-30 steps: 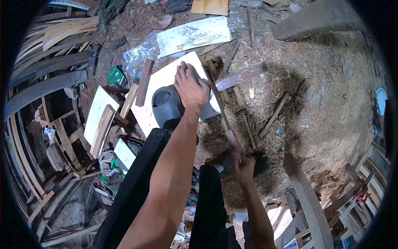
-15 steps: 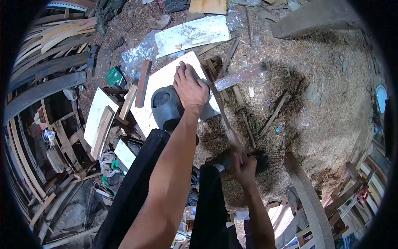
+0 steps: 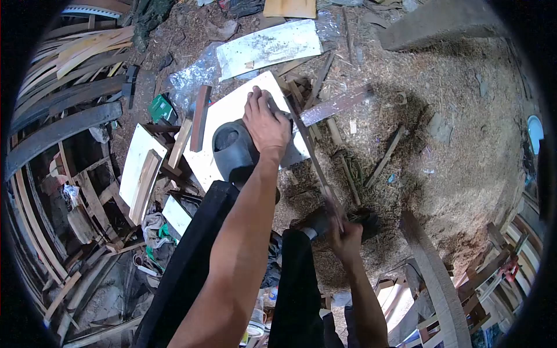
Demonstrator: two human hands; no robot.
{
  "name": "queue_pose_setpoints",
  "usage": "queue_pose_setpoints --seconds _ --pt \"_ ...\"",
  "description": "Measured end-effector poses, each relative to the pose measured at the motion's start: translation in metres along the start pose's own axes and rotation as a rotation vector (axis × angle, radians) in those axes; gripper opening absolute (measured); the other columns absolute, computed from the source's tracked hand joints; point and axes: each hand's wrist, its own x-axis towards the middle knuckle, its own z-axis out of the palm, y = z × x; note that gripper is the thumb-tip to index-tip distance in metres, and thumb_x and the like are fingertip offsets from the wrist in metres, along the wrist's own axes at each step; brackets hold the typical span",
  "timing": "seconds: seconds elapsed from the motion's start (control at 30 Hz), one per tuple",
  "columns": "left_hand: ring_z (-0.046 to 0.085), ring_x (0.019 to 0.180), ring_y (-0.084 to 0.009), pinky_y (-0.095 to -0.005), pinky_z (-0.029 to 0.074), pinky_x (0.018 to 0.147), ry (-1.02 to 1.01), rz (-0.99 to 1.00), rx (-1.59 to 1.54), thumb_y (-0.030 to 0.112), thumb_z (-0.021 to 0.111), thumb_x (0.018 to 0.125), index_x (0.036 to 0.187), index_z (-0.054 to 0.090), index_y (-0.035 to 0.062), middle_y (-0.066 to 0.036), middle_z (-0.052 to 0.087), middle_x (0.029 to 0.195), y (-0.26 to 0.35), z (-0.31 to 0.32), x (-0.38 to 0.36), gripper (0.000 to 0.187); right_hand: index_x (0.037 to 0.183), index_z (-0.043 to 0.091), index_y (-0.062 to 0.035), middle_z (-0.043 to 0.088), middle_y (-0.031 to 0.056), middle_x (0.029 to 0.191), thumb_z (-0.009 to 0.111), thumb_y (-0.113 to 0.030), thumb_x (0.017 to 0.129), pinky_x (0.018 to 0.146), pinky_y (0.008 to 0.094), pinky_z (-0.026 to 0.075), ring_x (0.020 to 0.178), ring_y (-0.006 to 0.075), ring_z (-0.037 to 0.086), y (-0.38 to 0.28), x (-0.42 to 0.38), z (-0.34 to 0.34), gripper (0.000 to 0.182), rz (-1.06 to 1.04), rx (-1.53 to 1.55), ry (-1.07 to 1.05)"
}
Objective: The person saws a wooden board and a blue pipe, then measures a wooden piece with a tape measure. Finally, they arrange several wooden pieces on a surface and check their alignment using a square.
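My left hand [image 3: 267, 124] lies over one end of a wooden strip [image 3: 336, 107], holding it down on a white board [image 3: 223, 107]. The strip juts out past the board's right edge, above the ground. A hand saw [image 3: 310, 145] crosses the strip just right of my left thumb, its blade slanting down toward me. My right hand [image 3: 346, 235] is closed around the saw's handle end, low and to the right; the handle itself is blurred and mostly hidden. Beside my left wrist, my foot in a black slipper [image 3: 235, 148] rests on the board.
A brown wooden block [image 3: 201, 119] lies on the board's left part. A hammer [image 3: 348, 174] and offcuts lie on the sawdust-covered ground below the strip. Stacked curved wood pieces [image 3: 64, 113] fill the left side. A thick beam [image 3: 444, 26] lies at the upper right.
My right hand and the saw have shifted slightly down and to the right. My left hand, the strip and the board stay practically where they were.
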Motion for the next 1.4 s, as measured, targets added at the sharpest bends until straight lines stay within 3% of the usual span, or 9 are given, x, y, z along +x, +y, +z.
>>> queue_pose_setpoints --seconds 0.27,0.47,0.77,0.97,1.03,1.07,1.17,1.33,1.4 --pt "0.041 0.127 -0.0330 -0.0456 0.034 0.104 -0.015 0.019 -0.004 0.006 0.050 0.073 0.123 0.055 0.0022 -0.015 0.047 0.137 0.000 -0.001 -0.001 0.051 0.067 0.064 0.0022 0.049 0.0184 0.048 0.064 -0.033 0.091 0.045 0.0385 0.042 0.043 0.0312 0.057 -0.054 0.103 0.042 0.043 -0.064 0.013 0.051" --pt "0.040 0.128 -0.0326 -0.0459 0.032 0.105 -0.046 -0.018 0.005 0.009 0.054 0.074 0.122 0.054 0.0036 -0.014 0.046 0.138 -0.001 -0.001 0.001 0.049 0.072 0.065 0.0023 0.056 0.0213 0.060 0.062 -0.030 0.093 0.050 0.0392 0.045 0.050 0.0325 0.061 -0.007 0.005 0.013 0.038 -0.164 0.120 0.220" --pt "0.042 0.126 -0.0330 -0.0452 0.034 0.103 -0.040 -0.003 0.030 0.007 0.052 0.075 0.119 0.056 0.0038 -0.013 0.048 0.137 0.000 -0.001 0.002 0.045 0.063 0.063 -0.0003 0.055 0.0208 0.056 0.062 -0.029 0.092 0.050 0.0397 0.045 0.051 0.0342 0.061 -0.061 0.100 0.037 0.041 -0.099 -0.027 0.048" --pt "0.038 0.130 -0.0321 -0.0467 0.031 0.105 -0.071 -0.047 -0.001 0.010 0.054 0.075 0.118 0.055 0.0036 -0.013 0.046 0.137 0.002 -0.003 0.001 0.044 0.076 0.069 0.0008 0.061 0.0194 0.060 0.061 -0.023 0.092 0.057 0.0389 0.050 0.060 0.0330 0.068 -0.007 0.013 0.013 0.030 -0.275 0.042 0.273" --pt "0.038 0.131 -0.0322 -0.0470 0.031 0.105 -0.094 -0.048 0.018 0.010 0.054 0.075 0.118 0.055 0.0037 -0.013 0.047 0.137 0.005 -0.007 0.001 0.044 0.085 0.071 0.0006 0.063 0.0188 0.064 0.060 -0.021 0.093 0.058 0.0378 0.052 0.066 0.0318 0.070 -0.009 -0.003 -0.001 0.026 0.084 -0.009 -0.007" --pt "0.038 0.131 -0.0321 -0.0467 0.031 0.105 -0.089 -0.015 0.016 0.010 0.055 0.075 0.119 0.055 0.0038 -0.013 0.047 0.137 0.006 -0.009 0.000 0.044 0.078 0.070 0.0007 0.061 0.0173 0.060 0.061 -0.023 0.092 0.051 0.0382 0.049 0.054 0.0294 0.066 -0.005 0.013 0.012 0.029 -0.188 -0.044 0.144" --pt "0.039 0.131 -0.0320 -0.0461 0.031 0.106 -0.074 0.003 -0.009 0.010 0.055 0.075 0.119 0.055 0.0037 -0.013 0.047 0.139 0.000 -0.004 0.000 0.045 0.060 0.062 0.0005 0.054 0.0162 0.049 0.060 -0.035 0.093 0.045 0.0397 0.042 0.040 0.0286 0.052 -0.031 0.085 0.042 0.049 -0.193 0.010 0.098" --pt "0.039 0.129 -0.0308 -0.0454 0.032 0.105 -0.113 -0.043 -0.015 0.008 0.054 0.072 0.122 0.054 0.0033 -0.012 0.046 0.139 0.001 -0.007 0.002 0.050 0.065 0.065 0.0017 0.053 0.0204 0.052 0.057 -0.040 0.094 0.046 0.0414 0.043 0.049 0.0388 0.057 -0.043 0.086 0.038 0.051 -0.086 -0.093 0.058" --pt "0.039 0.129 -0.0309 -0.0454 0.032 0.105 -0.096 -0.040 -0.002 0.009 0.054 0.072 0.120 0.054 0.0034 -0.012 0.046 0.139 0.003 -0.006 0.002 0.049 0.065 0.065 0.0015 0.053 0.0187 0.052 0.061 -0.033 0.093 0.046 0.0379 0.043 0.046 0.0306 0.060 -0.013 0.042 0.023 0.045 -0.195 -0.045 0.128"
